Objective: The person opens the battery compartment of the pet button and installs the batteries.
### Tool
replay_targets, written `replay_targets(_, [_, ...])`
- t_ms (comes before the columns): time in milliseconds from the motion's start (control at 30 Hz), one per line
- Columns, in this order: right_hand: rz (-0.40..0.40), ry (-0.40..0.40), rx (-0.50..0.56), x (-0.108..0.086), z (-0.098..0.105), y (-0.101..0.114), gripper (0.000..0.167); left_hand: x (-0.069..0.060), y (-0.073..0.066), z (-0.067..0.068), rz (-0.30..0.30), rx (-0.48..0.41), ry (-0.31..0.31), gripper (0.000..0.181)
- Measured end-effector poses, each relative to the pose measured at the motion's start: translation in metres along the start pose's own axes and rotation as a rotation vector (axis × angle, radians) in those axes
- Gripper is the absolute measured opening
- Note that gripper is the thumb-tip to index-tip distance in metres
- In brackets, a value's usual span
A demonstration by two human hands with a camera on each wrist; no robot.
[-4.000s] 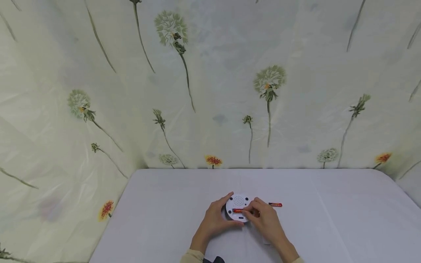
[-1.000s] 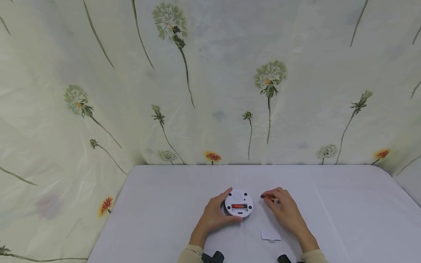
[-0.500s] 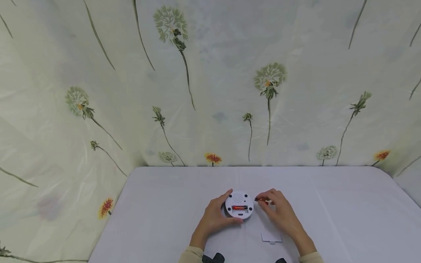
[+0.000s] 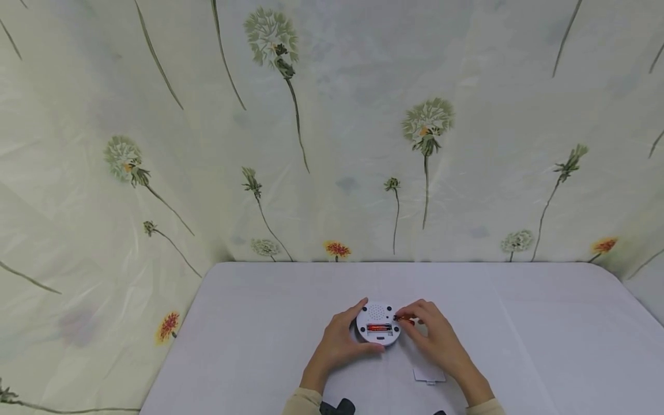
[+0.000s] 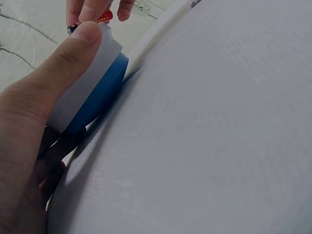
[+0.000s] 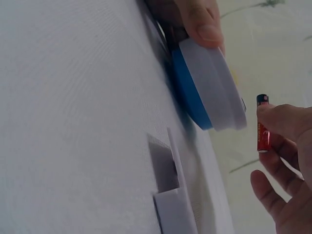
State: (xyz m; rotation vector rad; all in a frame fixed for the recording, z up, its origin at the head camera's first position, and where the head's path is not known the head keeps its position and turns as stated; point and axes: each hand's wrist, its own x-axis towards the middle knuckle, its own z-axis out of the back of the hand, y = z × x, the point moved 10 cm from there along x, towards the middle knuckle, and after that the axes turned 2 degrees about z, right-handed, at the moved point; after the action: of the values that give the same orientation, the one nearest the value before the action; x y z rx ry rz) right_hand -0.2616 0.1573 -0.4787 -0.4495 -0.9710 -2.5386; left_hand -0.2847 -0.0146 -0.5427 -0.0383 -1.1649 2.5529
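Observation:
A round white device [image 4: 376, 314] with a blue lower side lies with its vented, footed face up on the table. My left hand [image 4: 339, 339] grips it by the rim, thumb at the front and fingers round the far left side. One red battery [image 4: 379, 327] sits in its open compartment; part of the compartment beside that battery shows bare. My right hand [image 4: 434, 334] pinches a second red battery [image 6: 263, 124] with a dark end between thumb and fingers, just off the device's right edge. In the left wrist view this battery [image 5: 104, 17] shows beyond the left thumb.
A white battery cover [image 4: 429, 375] lies on the white-clothed table [image 4: 270, 323], in front of the right hand. Behind the table hangs a flower-printed curtain [image 4: 342, 115]. Dark wrist gear [image 4: 338, 407] shows at the bottom edge.
The right hand let go of the first battery in the compartment and picked up the second from the table. Lately it has carried this one left to the device. The left hand keeps its grip.

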Motion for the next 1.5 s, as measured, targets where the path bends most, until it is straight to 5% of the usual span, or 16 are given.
replay_targets(633, [0.09,0.021,0.069,-0.001,-0.01,0.017,0.026,0.0,-0.005,0.004,0.002,0.005,0.014,0.1])
replay_targets(1500, [0.215,-0.065,0.101,-0.002,-0.016,0.041,0.023,0.001,-0.004,0.005,0.012,-0.005,-0.005,0.098])
